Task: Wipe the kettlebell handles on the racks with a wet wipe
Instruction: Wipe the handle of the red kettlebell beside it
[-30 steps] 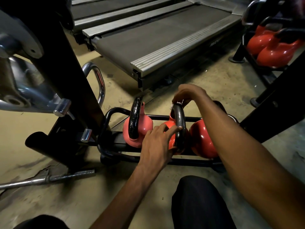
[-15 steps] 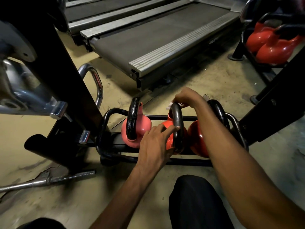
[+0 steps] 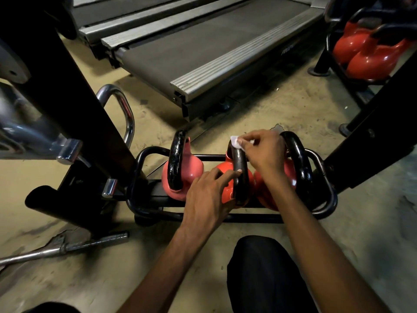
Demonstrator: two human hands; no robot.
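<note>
**Wipe at the crown of the middle handle, other hand steadying**

A low black rack (image 3: 252, 219) sits on the floor and carries three kettlebells side by side: a pink kettlebell (image 3: 191, 170) on the left and two red ones beside it. The right hand (image 3: 266, 152) pinches a small white wet wipe (image 3: 235, 142) between thumb and fingertips and holds it against the top of the middle handle (image 3: 240, 177), at the far end of its arch. That grip probably lets the wipe fold round the bar so it can be drawn along the curve.

The left hand (image 3: 207, 195) is open, its fingers stretched out, with a fingertip resting on the near side of the same handle. It seems to be there to brace the bell so it does not rock on the rails under the rubbing. The person crouches close, one dark-clad knee (image 3: 264, 267) just in front of the rack, which keeps both hands above the work.

The right-hand handle (image 3: 297, 159) rises just behind the right wrist and looks like the natural next one. More red kettlebells (image 3: 372, 55) wait on a second rack at the upper right, so much of the task likely remains.
</note>
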